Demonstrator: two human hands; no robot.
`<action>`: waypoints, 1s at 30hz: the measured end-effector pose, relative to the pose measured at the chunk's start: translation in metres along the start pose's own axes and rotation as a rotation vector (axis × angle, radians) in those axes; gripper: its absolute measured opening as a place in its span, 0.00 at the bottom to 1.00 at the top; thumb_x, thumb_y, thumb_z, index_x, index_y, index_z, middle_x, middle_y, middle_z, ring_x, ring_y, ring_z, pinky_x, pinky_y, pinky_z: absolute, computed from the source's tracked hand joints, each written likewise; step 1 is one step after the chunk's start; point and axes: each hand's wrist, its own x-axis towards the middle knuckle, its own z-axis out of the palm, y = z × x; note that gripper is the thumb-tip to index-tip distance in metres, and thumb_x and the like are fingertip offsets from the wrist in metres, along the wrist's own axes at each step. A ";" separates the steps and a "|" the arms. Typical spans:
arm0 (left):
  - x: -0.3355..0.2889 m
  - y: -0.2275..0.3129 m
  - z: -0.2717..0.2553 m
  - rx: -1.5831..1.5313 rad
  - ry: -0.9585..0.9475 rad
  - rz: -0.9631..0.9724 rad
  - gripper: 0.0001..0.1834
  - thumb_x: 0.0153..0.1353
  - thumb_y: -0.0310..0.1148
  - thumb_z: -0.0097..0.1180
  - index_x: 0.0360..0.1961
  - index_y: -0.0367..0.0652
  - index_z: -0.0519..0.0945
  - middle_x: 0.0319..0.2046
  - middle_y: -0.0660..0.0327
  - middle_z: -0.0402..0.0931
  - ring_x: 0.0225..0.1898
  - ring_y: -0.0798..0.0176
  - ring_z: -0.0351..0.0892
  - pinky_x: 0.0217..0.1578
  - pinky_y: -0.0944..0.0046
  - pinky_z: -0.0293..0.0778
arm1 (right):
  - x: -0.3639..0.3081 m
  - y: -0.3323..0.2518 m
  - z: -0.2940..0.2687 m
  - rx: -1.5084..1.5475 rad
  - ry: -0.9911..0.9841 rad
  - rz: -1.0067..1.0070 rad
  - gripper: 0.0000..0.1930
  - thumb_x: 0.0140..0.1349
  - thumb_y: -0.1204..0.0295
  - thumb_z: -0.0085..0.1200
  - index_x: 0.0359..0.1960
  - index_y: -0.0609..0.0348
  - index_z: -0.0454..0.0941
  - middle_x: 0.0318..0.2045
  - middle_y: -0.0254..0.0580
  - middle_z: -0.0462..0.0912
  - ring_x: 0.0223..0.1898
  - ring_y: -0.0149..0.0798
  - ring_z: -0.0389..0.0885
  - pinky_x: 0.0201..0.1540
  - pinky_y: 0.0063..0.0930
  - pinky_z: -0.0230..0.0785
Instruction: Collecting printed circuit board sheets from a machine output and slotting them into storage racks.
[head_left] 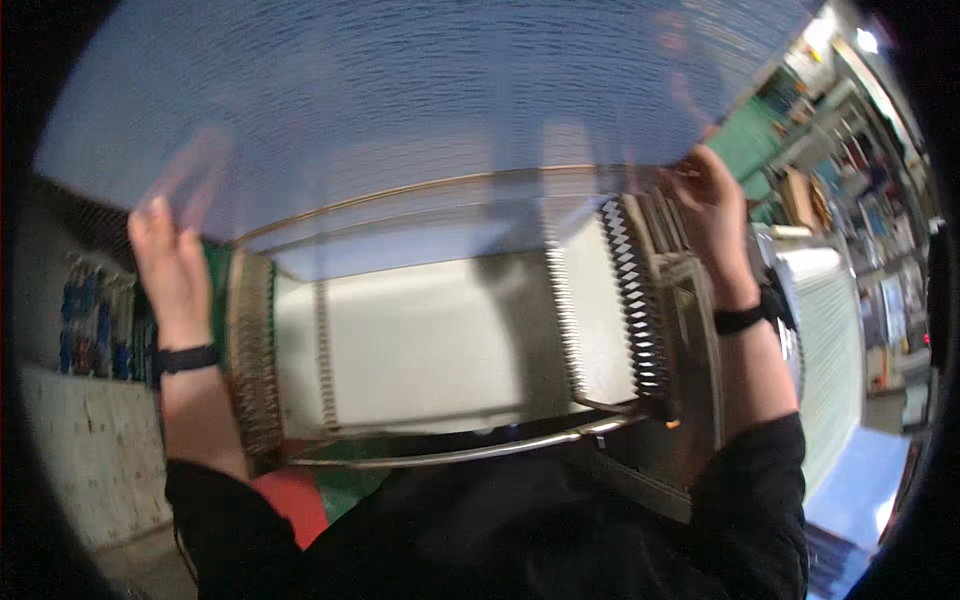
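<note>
A large, glossy blue sheet [400,95] fills the upper part of the view, its surface mirroring my hands. My left hand [172,275] is at its near left edge, with fingers stretched out and the tips against the sheet; the hand is not closed around it. At the near right corner my right hand [715,205] has its fingers curled onto the sheet's edge, blurred by motion. Below the sheet, between my arms, lies a machine with a pale, flat bed [420,335]. A toothed chain strip [632,300] runs along the right of that bed.
A brown ribbed strip [254,350] borders the bed's left side, and a thin metal bar [450,457] crosses its front, close to my body. To the right stands a stack of pale sheets [828,350], with a shelf of items behind. A wooden panel [90,450] is at left.
</note>
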 end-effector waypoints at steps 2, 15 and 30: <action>0.001 0.000 -0.003 -0.050 0.007 -0.056 0.22 0.74 0.39 0.50 0.63 0.40 0.65 0.60 0.56 0.67 0.62 0.60 0.66 0.63 0.59 0.64 | 0.001 0.013 0.010 0.060 -0.003 -0.041 0.12 0.63 0.74 0.63 0.45 0.62 0.76 0.34 0.37 0.84 0.36 0.26 0.81 0.42 0.23 0.75; -0.012 -0.007 0.032 0.003 0.003 -0.099 0.19 0.73 0.39 0.51 0.57 0.39 0.67 0.52 0.57 0.70 0.54 0.62 0.70 0.57 0.57 0.69 | -0.008 0.059 0.027 -0.008 -0.031 0.135 0.12 0.63 0.75 0.63 0.45 0.65 0.77 0.36 0.37 0.84 0.37 0.26 0.80 0.43 0.23 0.74; -0.027 -0.027 0.029 -0.055 0.085 -0.162 0.18 0.75 0.36 0.47 0.59 0.39 0.63 0.57 0.54 0.69 0.59 0.59 0.69 0.61 0.56 0.69 | -0.020 0.051 0.008 -0.095 -0.062 0.218 0.07 0.61 0.76 0.63 0.36 0.64 0.78 0.27 0.27 0.76 0.29 0.23 0.71 0.34 0.19 0.66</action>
